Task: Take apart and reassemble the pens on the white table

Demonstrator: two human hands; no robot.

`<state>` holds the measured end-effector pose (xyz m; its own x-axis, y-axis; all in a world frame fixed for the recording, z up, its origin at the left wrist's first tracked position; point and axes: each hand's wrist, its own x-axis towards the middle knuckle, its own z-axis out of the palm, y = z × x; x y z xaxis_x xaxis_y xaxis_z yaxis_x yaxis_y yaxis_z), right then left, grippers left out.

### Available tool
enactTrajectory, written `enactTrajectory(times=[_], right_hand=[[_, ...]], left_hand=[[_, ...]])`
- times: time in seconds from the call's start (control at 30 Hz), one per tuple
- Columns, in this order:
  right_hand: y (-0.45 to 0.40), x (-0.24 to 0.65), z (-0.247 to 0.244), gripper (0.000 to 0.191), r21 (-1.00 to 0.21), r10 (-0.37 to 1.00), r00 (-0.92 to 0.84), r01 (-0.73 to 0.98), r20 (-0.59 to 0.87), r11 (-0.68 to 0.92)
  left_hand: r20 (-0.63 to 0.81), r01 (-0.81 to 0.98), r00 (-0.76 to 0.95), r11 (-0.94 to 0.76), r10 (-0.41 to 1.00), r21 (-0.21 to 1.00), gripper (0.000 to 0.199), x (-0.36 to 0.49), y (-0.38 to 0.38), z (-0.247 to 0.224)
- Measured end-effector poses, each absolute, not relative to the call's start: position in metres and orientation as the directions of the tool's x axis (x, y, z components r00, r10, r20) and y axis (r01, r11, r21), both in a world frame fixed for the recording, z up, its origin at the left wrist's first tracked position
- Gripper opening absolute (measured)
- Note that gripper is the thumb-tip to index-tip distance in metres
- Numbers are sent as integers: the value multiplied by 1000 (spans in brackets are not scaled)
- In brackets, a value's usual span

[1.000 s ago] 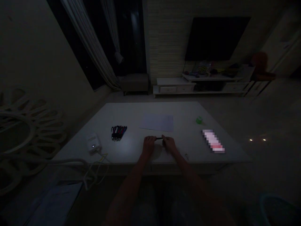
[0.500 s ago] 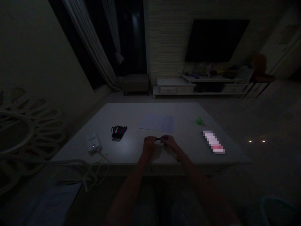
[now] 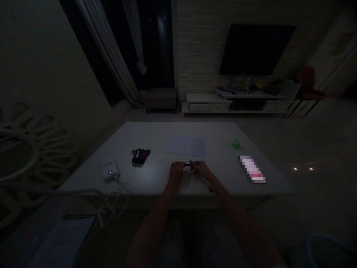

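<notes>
My left hand (image 3: 176, 174) and my right hand (image 3: 200, 169) rest close together near the front of the white table (image 3: 214, 130). Between them is a thin dark pen (image 3: 187, 164), its ends held in the fingers of both hands. Its tip and cap details are too dark to make out. To the left lies a row of several dark pens with coloured clips (image 3: 141, 157). A sheet of paper (image 3: 185, 146) lies just beyond my hands.
A small green object (image 3: 235, 144) and a pixelated pink-and-white box (image 3: 252, 169) lie on the right of the table. A white plug-in device (image 3: 110, 169) sits at the left, its cables (image 3: 117, 197) trailing over the front edge. A low cabinet stands behind.
My right forearm has swung slightly outward, with the right hand still at the pen. The whole view has shifted a little, and the room is dimmer.
</notes>
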<state>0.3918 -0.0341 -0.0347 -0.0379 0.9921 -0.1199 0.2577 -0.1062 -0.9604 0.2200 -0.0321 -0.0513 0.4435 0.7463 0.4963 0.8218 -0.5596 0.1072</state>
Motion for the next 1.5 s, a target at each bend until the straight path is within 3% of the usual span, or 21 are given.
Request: enactTrajectory(times=[0.43,0.57,0.73,0.9,1.1,1.23,1.4,1.5], right_hand=[[-34,394,-37,40,-973,994,-7,204,-110,-106],[-34,396,-38,34,-978,1000,13,208,-7,-9],[-33,394,-41,37,-974,997,27,212,-78,-82],[-31,394,-38,32,-970,996,55,238,70,55],[-33,395,-36,44,-955,998,30,287,-63,-69],[-34,395,-36,34,-965,998,38,259,47,35],[-34,394,-39,36,-966,998,45,253,-51,-60],[-32,394,-40,30,-965,998,40,261,41,29]], left_hand=[[476,815,446,-564,758,134,15,221,-36,-44],[447,816,444,-557,776,155,15,222,-34,-44],[410,827,448,-543,794,148,15,223,-35,-43],[388,851,435,-511,813,116,20,225,-37,-41],[405,860,436,-504,804,76,18,226,-37,-40],[408,861,439,-504,800,62,16,225,-35,-42],[407,858,445,-510,797,60,15,224,-34,-44],[391,859,445,-508,806,70,16,225,-34,-45]])
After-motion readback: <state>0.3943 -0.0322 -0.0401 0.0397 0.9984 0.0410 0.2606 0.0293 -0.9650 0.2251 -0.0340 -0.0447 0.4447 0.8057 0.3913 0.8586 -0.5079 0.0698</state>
